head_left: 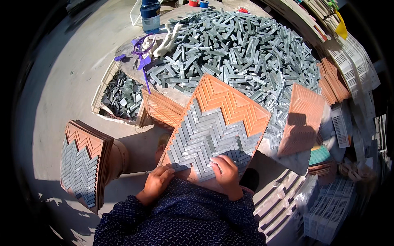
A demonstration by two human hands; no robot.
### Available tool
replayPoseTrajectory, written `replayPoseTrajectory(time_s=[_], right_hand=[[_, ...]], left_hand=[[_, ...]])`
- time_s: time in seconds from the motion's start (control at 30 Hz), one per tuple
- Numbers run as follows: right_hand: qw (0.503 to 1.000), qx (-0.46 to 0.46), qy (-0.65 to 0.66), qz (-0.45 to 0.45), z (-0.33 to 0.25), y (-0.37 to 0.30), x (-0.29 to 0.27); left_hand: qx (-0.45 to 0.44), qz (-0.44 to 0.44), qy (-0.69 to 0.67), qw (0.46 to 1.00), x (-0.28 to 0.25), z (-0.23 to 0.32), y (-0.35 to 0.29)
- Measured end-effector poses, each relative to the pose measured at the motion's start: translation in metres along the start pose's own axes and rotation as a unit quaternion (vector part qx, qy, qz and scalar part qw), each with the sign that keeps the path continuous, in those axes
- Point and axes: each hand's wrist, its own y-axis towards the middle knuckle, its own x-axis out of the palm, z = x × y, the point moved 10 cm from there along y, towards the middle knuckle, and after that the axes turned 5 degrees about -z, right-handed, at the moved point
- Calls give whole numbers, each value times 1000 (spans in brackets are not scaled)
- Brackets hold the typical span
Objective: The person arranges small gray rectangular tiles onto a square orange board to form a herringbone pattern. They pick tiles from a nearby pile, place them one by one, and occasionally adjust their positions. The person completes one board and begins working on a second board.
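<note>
An orange herringbone mould tray point(248, 107) leans in front of me, its near edge by my lap. Grey stone strips point(199, 141) fill its middle and lower grooves in a zigzag; the grooves at the far end are bare. My left hand point(159, 183) is closed at the tray's near left corner, fingers curled over the edge. Over the near right part, my right hand point(227, 172) is closed, its thumb and fingertips together against the strips. Whether a strip is between those fingertips is hidden.
Beyond the tray a large heap of loose grey strips point(234, 45) covers the table. A bin of dark pieces point(123, 96) and a stack of filled trays point(82, 164) stand left. At right are a bare tray point(301, 119) and white crates point(330, 209). A blue bottle point(150, 18) stands behind.
</note>
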Motion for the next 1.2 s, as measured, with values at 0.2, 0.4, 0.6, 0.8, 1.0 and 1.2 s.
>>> replayPoseTrajectory(time_s=[0.2,0.4,0.6,0.8,1.0,1.2], right_hand=[[982,140,-40,121,50,-60,-63],[949,256,-44,180,83,-103,-78],[881,321,251,242,137,-134,-36],[821,369,371,226,160,-141,-2],[817,373,352,265,101,-154,-31],[805,386,384,235,65,-187,-26]], left_hand=[[-1,-28,13,1000,14,0,2],[-18,-31,25,999,11,2,8],[-105,119,5,987,-35,-32,44],[-245,16,-449,860,27,-90,59],[-251,32,-441,861,-7,-35,25],[-294,36,-427,854,-19,-20,-23]])
